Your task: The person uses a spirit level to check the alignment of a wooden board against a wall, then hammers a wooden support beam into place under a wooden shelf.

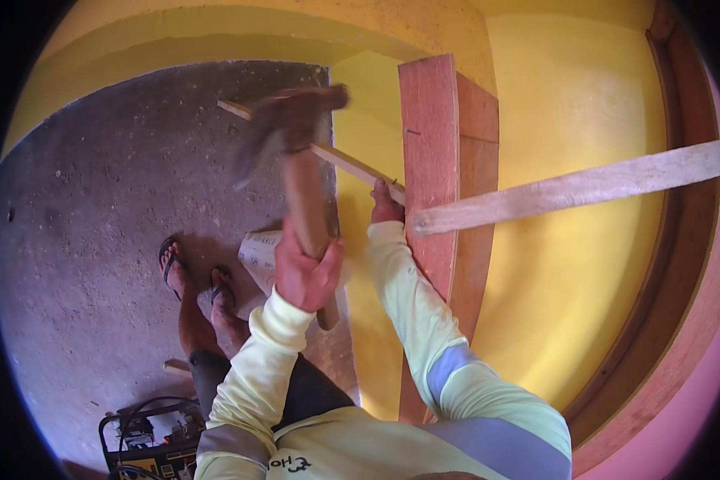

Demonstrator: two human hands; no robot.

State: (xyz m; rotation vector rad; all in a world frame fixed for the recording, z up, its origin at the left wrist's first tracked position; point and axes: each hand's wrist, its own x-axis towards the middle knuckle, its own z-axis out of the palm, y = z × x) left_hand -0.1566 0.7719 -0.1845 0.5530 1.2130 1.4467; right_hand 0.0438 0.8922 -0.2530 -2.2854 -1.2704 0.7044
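A claw hammer (pixel 305 180) with a wooden handle is in my left hand (pixel 308 272), its head raised and smeared by motion. My left fingers are wrapped round the lower handle. Beyond the hammer, a thin wooden strip (pixel 354 166) runs to the edge of a reddish-brown board (pixel 429 120); the hammer head hides part of it. My right hand (pixel 386 205) grips the strip's near end against the board, some fingers hidden. What looks like a small nail (pixel 396 182) stands up from the strip beside my fingers. Another nail (pixel 413 132) shows on the board's face.
A pale wooden plank (pixel 576 192) juts from the board toward the right, across the yellow wall (pixel 572 96). On the concrete floor (pixel 96 216) lie a white printed bag (pixel 259 254) and a wood offcut (pixel 178 367). A black-framed machine (pixel 152 438) stands at lower left, near my feet.
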